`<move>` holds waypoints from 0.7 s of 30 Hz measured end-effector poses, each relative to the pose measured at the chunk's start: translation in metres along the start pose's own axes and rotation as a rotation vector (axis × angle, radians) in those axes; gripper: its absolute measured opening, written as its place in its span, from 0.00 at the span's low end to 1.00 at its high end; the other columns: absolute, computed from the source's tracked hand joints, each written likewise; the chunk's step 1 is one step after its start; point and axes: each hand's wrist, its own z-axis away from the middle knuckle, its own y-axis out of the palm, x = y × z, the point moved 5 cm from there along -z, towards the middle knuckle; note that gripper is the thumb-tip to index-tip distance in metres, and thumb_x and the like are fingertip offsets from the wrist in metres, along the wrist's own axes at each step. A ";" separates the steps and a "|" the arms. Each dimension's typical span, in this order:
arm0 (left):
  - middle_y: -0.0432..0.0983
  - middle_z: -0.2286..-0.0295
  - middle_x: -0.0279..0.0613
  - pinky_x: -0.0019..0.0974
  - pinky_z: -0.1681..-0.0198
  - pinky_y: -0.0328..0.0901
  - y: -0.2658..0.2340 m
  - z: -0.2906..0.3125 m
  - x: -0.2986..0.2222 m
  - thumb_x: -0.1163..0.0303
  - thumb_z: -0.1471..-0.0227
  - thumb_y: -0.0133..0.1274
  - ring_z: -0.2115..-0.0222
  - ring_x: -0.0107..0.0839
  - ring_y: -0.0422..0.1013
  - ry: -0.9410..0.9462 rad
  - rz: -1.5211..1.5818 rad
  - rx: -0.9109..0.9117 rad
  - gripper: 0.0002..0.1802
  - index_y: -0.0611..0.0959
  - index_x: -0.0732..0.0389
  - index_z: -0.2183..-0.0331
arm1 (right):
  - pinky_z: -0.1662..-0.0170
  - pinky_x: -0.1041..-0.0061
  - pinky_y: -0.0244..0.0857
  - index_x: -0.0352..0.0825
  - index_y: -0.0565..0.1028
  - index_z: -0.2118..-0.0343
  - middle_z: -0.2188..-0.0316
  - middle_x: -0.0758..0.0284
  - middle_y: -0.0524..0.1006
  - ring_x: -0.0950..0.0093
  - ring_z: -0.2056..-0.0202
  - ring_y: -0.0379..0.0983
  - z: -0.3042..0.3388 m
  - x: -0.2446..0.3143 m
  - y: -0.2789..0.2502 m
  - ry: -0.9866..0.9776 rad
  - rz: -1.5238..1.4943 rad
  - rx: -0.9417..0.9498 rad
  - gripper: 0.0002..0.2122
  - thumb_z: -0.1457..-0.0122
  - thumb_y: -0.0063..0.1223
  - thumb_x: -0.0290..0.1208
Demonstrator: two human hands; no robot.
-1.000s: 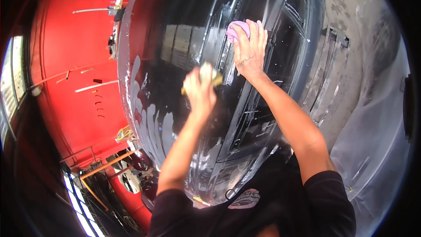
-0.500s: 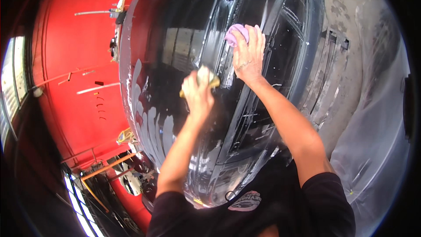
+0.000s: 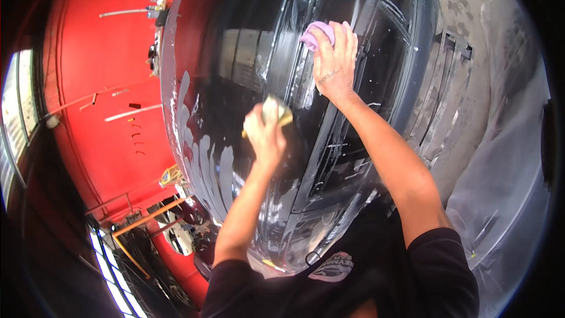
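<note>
My left hand [image 3: 266, 135] is closed round a pale, yellow-edged sponge [image 3: 274, 109], somewhat blurred, against the dark glossy roof of a car [image 3: 235, 106]. Farther ahead and to the right, my right hand [image 3: 335, 62] grips a crumpled purple cloth [image 3: 318, 36]. Its fingers bend over the cloth beside the roof rail and side windows. Wet-looking streaks and pale smears mark the dark paint around both hands. Grey streaky patches [image 3: 206, 162] show on the panel's left side.
Left of the car stands a red wall [image 3: 106, 41] with bars and a shelf of small items. An orange metal frame [image 3: 147, 224] is at the lower left. To the right, clear plastic sheeting [image 3: 500, 200] hangs beside a grey concrete floor [image 3: 465, 23].
My right hand has shifted slightly forward with the purple cloth. The left hand and its sponge have moved a little nearer to me. The whole view has shifted slightly.
</note>
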 end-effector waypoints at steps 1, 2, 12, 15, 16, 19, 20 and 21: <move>0.73 0.45 0.63 0.57 0.41 0.63 0.013 -0.034 0.000 0.82 0.53 0.62 0.45 0.61 0.70 -0.002 -0.038 0.030 0.42 0.81 0.53 0.35 | 0.27 0.35 0.48 0.44 0.76 0.38 0.35 0.52 0.66 0.42 0.29 0.55 0.003 0.001 0.000 -0.008 -0.004 0.005 0.27 0.43 0.62 0.24; 0.73 0.46 0.61 0.58 0.43 0.64 0.027 -0.080 -0.002 0.80 0.50 0.60 0.47 0.60 0.71 0.065 -0.059 -0.060 0.38 0.81 0.53 0.36 | 0.27 0.35 0.49 0.44 0.76 0.38 0.35 0.52 0.66 0.42 0.29 0.56 0.004 0.001 0.002 -0.025 0.011 -0.005 0.27 0.43 0.63 0.25; 0.73 0.42 0.62 0.56 0.40 0.64 -0.014 0.069 0.013 0.80 0.51 0.61 0.46 0.60 0.72 -0.022 -0.036 0.007 0.40 0.81 0.50 0.34 | 0.28 0.38 0.50 0.51 0.75 0.36 0.36 0.53 0.67 0.42 0.30 0.57 0.003 -0.008 0.007 -0.082 0.032 -0.008 0.27 0.40 0.61 0.28; 0.73 0.42 0.63 0.57 0.39 0.63 -0.052 0.148 0.006 0.81 0.56 0.61 0.44 0.61 0.71 -0.160 0.001 0.070 0.43 0.82 0.50 0.36 | 0.28 0.43 0.51 0.49 0.76 0.37 0.37 0.53 0.68 0.43 0.32 0.59 0.000 -0.004 0.009 -0.120 0.066 -0.073 0.25 0.39 0.60 0.27; 0.72 0.42 0.64 0.58 0.39 0.63 -0.037 0.127 0.015 0.80 0.57 0.61 0.44 0.62 0.70 -0.103 -0.039 0.035 0.43 0.83 0.51 0.36 | 0.27 0.45 0.52 0.47 0.76 0.37 0.37 0.53 0.68 0.44 0.33 0.59 0.002 0.001 0.009 -0.139 0.067 -0.082 0.24 0.38 0.59 0.27; 0.73 0.45 0.60 0.58 0.47 0.65 -0.012 -0.011 0.015 0.76 0.52 0.60 0.50 0.60 0.72 0.018 -0.078 -0.088 0.38 0.82 0.52 0.37 | 0.45 0.52 0.65 0.37 0.80 0.53 0.57 0.60 0.79 0.53 0.54 0.73 -0.007 0.040 -0.015 -0.325 -0.046 -0.130 0.13 0.42 0.60 0.28; 0.75 0.49 0.54 0.59 0.50 0.64 -0.002 -0.042 0.026 0.75 0.51 0.64 0.52 0.56 0.70 0.060 -0.047 -0.180 0.37 0.82 0.49 0.38 | 0.46 0.53 0.66 0.36 0.80 0.53 0.57 0.60 0.80 0.54 0.54 0.73 -0.001 0.049 -0.017 -0.367 -0.028 -0.133 0.13 0.42 0.58 0.26; 0.75 0.49 0.53 0.58 0.51 0.65 0.000 -0.064 0.029 0.73 0.49 0.66 0.52 0.56 0.70 0.048 -0.014 -0.158 0.34 0.82 0.48 0.39 | 0.46 0.54 0.66 0.36 0.79 0.52 0.57 0.61 0.80 0.54 0.55 0.73 -0.005 0.045 -0.013 -0.418 0.003 -0.159 0.14 0.42 0.57 0.24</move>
